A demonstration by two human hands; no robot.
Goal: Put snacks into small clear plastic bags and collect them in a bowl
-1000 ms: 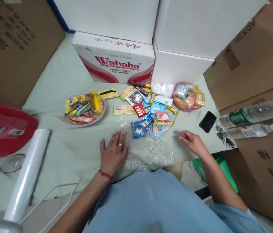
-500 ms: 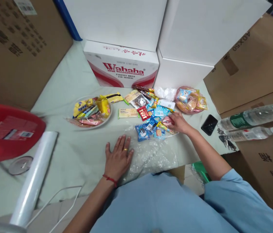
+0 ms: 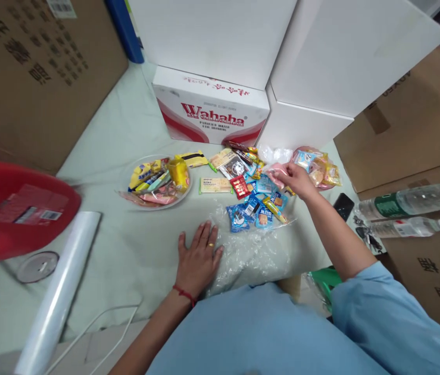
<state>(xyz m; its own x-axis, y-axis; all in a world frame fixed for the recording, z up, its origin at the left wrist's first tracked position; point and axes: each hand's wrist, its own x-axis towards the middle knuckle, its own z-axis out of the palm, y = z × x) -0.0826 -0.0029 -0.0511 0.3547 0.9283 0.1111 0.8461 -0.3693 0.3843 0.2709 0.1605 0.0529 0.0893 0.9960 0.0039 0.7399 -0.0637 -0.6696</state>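
My right hand (image 3: 298,179) pinches a pink snack packet (image 3: 276,171) above the loose pile of snacks. Under it lie blue snack packets (image 3: 238,216), a red packet (image 3: 240,186) and a yellow packet (image 3: 275,209). My left hand (image 3: 199,256) lies flat on the cloth with its fingers spread, beside a clear crinkled plastic bag (image 3: 247,255). To the left, a clear plate (image 3: 184,200) holds yellow, green and pink packets. Just beyond my right hand, a pinkish bowl (image 3: 301,152) holds wrapped snacks, partly covered by the hand.
A Wahaha carton (image 3: 212,114) and white boxes (image 3: 313,57) stand behind the snacks. Right of them lie a black phone (image 3: 343,207), keys (image 3: 368,234) and clear bottles (image 3: 415,200). On the left are a red plastic object (image 3: 16,208) and a white roll (image 3: 61,291).
My right hand has lifted the pink packet from the pile, moving it up and away from me. My left hand stays flat on the cloth. The camera view has shifted slightly.
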